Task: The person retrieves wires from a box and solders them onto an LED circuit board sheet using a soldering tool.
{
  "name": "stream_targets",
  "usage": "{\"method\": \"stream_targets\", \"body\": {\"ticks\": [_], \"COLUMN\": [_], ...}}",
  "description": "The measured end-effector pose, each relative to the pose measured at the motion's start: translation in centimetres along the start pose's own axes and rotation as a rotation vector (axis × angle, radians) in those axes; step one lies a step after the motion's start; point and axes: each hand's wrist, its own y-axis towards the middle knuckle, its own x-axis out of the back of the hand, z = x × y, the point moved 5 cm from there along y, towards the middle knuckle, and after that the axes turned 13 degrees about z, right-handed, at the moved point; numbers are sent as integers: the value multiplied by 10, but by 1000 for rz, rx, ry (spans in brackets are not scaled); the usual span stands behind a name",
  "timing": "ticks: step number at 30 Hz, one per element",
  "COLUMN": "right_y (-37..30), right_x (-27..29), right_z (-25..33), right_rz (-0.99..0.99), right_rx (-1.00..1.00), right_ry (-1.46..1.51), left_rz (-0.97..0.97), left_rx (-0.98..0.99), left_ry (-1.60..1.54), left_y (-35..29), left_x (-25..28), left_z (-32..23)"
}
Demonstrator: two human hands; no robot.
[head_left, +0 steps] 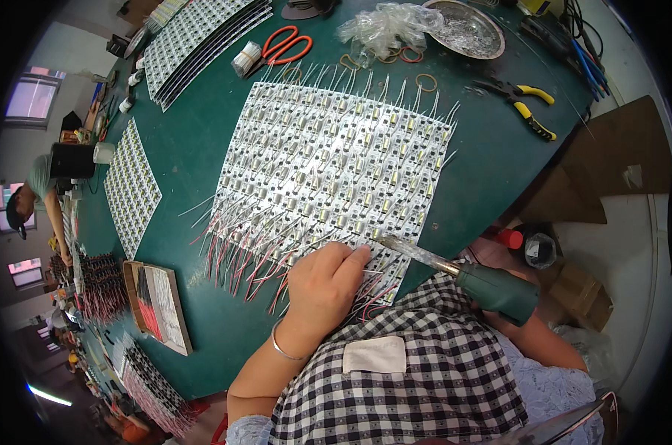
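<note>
A large white panel of small circuit boards [336,159] lies in front of me, with thin white wires along its far edge and red and white wires along its near left edge. Bent over the panel's near edge, my left hand [325,282] has thumb and forefinger pinched, and a thin wire pokes out beside them. My right hand [493,319], mostly hidden under the green handle, grips a soldering iron [492,289]. The iron's tip rests at or just above the boards, a little beyond my left fingertips; contact is hard to tell.
Red-handled scissors [287,46], a plastic bag [388,33], a metal dish [466,30] and pliers [525,107] lie beyond the panel. Leftward are another board panel [132,189], stacked panels [195,48] and a wire box [161,308]. A co-worker [39,193] stands far left.
</note>
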Motion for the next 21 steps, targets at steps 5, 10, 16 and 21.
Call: {"method": "stream_targets", "body": {"ticks": [5,10,16,21], "right_y": [0,-2,2,-1], "right_x": [-1,-3,-4,-10], "right_z": [-7,-8,-15,-5], "right_rz": [53,145,173,232], "right_rx": [-46,-12,75,159], "right_ry": [-60,-185,-415,-699], "left_rz": [-14,-12,8,8], "left_rx": [-27,-32,3,6], "left_ry": [42,27,17,17], "left_y": [0,2,0,1], "left_x": [0,1,-2,0], "left_z": [-2,-3,-1,-2]}}
